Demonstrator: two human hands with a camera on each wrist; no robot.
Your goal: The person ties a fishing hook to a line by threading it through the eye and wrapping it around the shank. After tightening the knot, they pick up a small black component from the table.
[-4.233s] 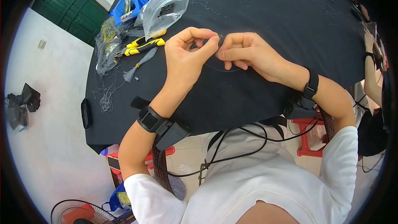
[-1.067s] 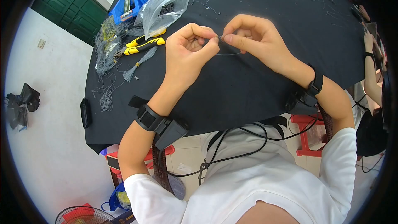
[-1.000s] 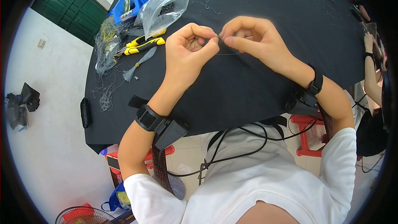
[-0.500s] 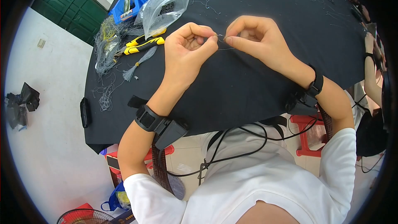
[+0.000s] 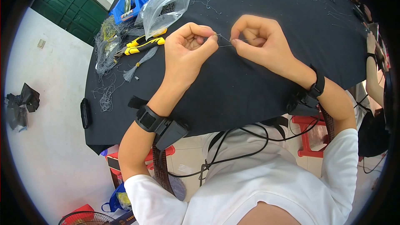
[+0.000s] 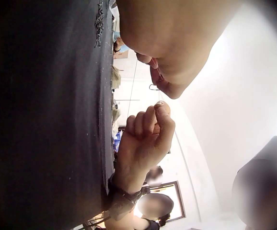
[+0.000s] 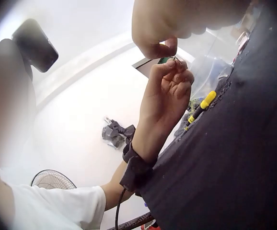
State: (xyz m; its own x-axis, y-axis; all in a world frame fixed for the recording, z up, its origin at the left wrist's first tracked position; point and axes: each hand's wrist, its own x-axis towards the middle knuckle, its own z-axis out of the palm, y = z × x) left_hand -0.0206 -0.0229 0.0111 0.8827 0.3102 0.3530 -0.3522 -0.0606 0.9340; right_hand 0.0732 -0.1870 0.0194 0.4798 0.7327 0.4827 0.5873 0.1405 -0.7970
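Note:
In the head view the left hand (image 5: 187,52) pinches a small thin metal piece, perhaps a hook, between thumb and forefinger. The right hand (image 5: 266,41) stands a short way to its right, thumb and forefinger pinching a fine clear line (image 5: 226,46). Two strands of that line run across the gap between the hands. The left wrist view shows a small curved metal loop (image 6: 153,87) at the left fingertips, above the right hand (image 6: 145,132). In the right wrist view the left hand's (image 7: 165,96) fingertips hold the piece close to the right thumb.
Yellow-black pliers (image 5: 146,46) lie left of the hands, beside a tied bundle of line (image 5: 141,64) and a tangled heap (image 5: 107,41). Behind them are a clear plastic bag (image 5: 164,12) and a blue bin (image 5: 132,2). Loose strands lie across the black tablecloth (image 5: 233,100). Another person's arm shows far right.
The right hand has drawn slightly away to the right, widening the gap. The line, which hung in a curve below the hands, now runs straighter between them. The left hand has barely moved.

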